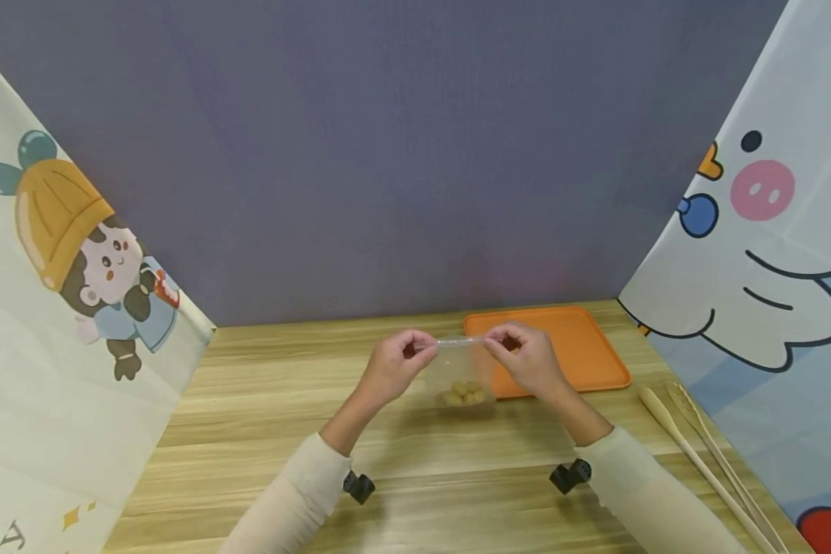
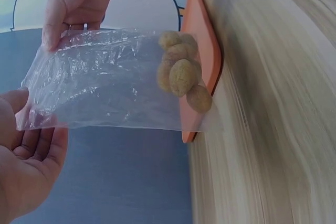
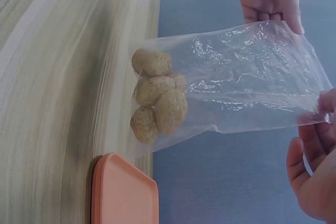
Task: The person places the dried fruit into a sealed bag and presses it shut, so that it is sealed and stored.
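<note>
A clear plastic bag [image 1: 445,368] hangs upright between my two hands, its top edge stretched sideways. My left hand [image 1: 396,368] pinches one top corner between thumb and fingers. Opposite it, my right hand [image 1: 532,360] pinches the other corner. Several brown, wrinkled, roundish pieces [image 3: 170,111] lie bunched at the bottom of the bag; they look like walnuts, though the film blurs them. In the left wrist view these pieces [image 2: 182,77] appear in front of the orange tray. Whether the bag's mouth is sealed, I cannot tell.
An orange tray [image 1: 582,346] lies on the wooden table [image 1: 263,431] at the back right, partly behind the bag and right hand. Along the right edge lie a wooden spoon [image 1: 685,442] and a long pale utensil [image 1: 716,450]. A grey partition [image 1: 388,169] stands behind.
</note>
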Tool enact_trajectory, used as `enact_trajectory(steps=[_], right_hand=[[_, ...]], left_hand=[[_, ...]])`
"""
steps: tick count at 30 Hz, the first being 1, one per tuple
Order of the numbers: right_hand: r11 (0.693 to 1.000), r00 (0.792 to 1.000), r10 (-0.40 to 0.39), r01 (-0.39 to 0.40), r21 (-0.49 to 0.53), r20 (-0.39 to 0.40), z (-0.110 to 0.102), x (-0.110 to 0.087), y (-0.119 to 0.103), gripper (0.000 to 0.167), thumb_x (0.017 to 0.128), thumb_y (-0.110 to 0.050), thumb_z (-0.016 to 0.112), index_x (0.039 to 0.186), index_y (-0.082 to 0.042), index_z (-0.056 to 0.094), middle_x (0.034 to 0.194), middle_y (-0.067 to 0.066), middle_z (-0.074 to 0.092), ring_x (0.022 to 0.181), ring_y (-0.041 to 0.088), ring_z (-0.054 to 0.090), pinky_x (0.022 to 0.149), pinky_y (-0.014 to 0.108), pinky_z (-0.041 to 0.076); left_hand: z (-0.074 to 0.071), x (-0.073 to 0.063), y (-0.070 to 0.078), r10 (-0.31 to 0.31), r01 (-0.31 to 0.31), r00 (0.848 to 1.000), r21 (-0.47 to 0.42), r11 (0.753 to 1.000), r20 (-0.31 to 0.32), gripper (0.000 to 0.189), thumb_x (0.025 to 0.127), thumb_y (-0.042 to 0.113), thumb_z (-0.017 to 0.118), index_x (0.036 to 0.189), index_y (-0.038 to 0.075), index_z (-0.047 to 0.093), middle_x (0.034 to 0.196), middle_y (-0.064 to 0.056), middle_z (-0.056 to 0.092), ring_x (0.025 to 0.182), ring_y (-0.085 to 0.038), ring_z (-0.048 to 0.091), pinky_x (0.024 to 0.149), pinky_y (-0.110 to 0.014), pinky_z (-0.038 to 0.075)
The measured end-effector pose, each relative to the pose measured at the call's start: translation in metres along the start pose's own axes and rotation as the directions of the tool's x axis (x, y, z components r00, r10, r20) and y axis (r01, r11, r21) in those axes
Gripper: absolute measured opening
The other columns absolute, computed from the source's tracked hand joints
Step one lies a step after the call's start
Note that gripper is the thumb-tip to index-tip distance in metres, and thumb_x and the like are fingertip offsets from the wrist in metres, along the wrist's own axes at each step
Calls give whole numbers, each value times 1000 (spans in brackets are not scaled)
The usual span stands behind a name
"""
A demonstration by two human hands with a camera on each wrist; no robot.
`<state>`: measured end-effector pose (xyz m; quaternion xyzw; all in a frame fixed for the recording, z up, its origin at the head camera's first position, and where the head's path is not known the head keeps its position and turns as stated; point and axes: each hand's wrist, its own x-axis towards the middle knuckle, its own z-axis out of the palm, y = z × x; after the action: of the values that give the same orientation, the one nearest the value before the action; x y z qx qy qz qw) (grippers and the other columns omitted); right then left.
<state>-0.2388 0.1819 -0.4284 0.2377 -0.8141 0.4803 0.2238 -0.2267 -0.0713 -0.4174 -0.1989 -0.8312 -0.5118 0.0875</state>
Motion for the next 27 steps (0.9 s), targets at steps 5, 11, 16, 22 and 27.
enact_trajectory(steps=[5, 11, 16, 22, 27], right_hand=[[1000, 1000, 1, -1, 8, 6, 0, -1, 0, 7, 90, -7, 76, 91, 0, 74, 79, 5, 72, 64, 2, 55, 54, 24, 49], [999, 1000, 23, -23, 29, 22, 0, -1, 0, 6, 89, -2, 75, 93, 2, 73, 80, 8, 71, 63, 3, 53, 53, 24, 46], [1000, 997, 24, -25, 13, 72, -1, -1, -4, 7, 88, -7, 78, 94, -7, 74, 81, 4, 72, 64, 3, 55, 54, 23, 49], [999, 992, -24, 27, -22, 120, 1, 1, -4, 6, 88, -9, 79, 93, -9, 76, 79, 1, 69, 66, 4, 55, 55, 26, 51], [998, 991, -12, 21, -67, 132, 2, 0, -5, 4, 91, -12, 76, 92, -9, 74, 81, -1, 69, 68, 5, 56, 57, 28, 52]], left_hand=[[4, 1, 1, 58, -57, 998, 68, 996, -19, 9, 96, 17, 72, 99, 9, 74, 87, -3, 73, 72, -7, 58, 62, -20, 50], [7, 3, 1, 154, -145, 986, 119, 982, -68, 7, 94, 12, 72, 95, 5, 73, 87, -7, 73, 75, -10, 62, 67, -22, 55], [8, 2, 3, 160, -149, 983, 117, 982, -91, 7, 93, 11, 73, 94, 4, 72, 88, -9, 73, 75, -12, 62, 68, -22, 55], [9, 2, 2, 154, -148, 987, 102, 984, -53, 6, 94, 10, 72, 94, 4, 72, 91, -10, 75, 78, -15, 67, 69, -22, 58], [6, 2, 2, 130, -128, 992, 90, 988, -8, 7, 94, 12, 73, 94, 5, 72, 88, -8, 75, 75, -13, 67, 66, -21, 57]])
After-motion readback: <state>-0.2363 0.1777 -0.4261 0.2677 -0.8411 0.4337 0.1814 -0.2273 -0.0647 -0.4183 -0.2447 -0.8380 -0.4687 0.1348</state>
